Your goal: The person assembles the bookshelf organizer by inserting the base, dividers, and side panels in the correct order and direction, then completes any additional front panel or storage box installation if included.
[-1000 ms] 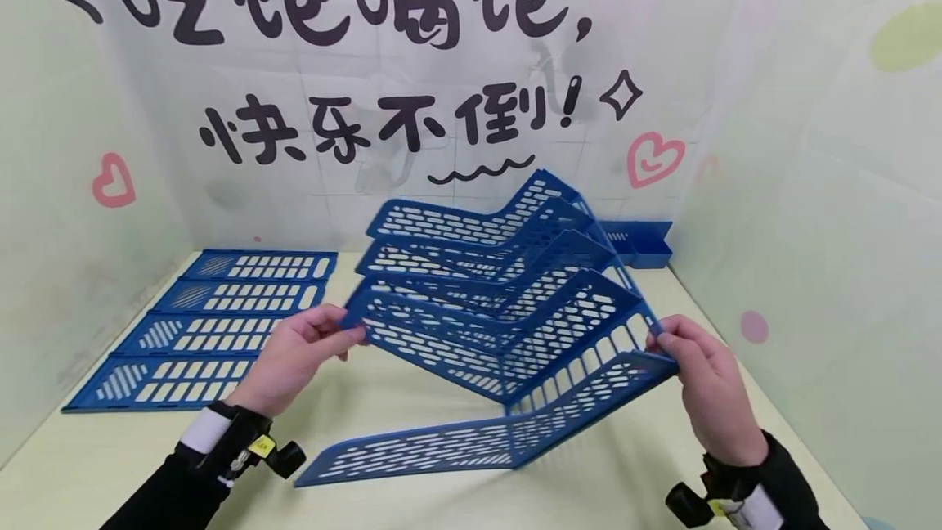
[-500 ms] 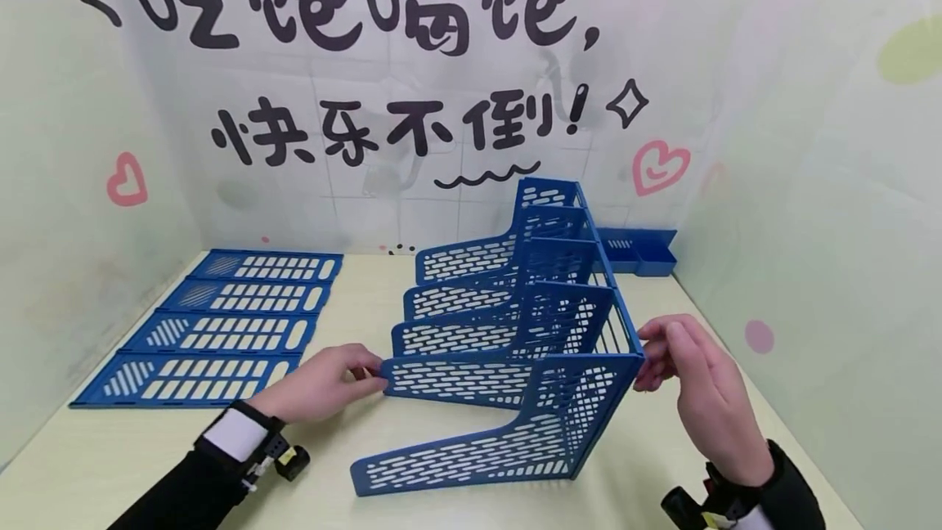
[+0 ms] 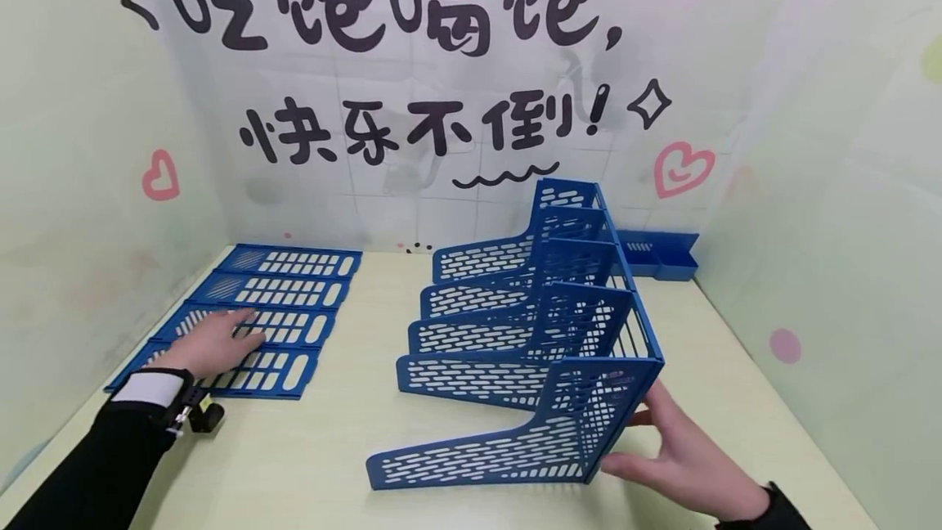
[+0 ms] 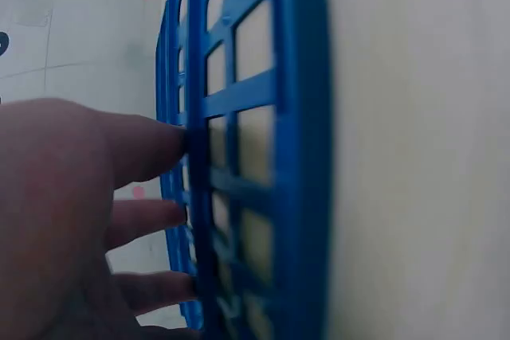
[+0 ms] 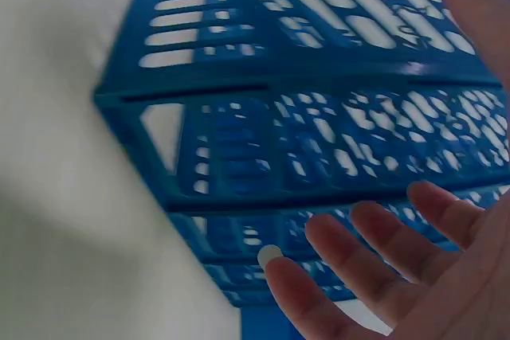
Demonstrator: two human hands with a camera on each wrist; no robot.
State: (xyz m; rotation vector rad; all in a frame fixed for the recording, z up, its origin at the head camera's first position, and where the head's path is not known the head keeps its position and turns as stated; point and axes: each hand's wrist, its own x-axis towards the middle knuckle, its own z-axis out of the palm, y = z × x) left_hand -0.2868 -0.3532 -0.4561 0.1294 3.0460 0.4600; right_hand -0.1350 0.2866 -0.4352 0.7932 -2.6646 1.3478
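Blue panels (image 3: 243, 325) (four, flat) flank rack (image 3: 545, 334).

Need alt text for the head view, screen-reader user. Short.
A blue perforated file rack with L-shaped dividers stands on a pale table; the right hand rests open against its near right corner. The left hand lies flat on four flat blue slotted panels laid side by side at left. A small blue tray sits behind the rack.
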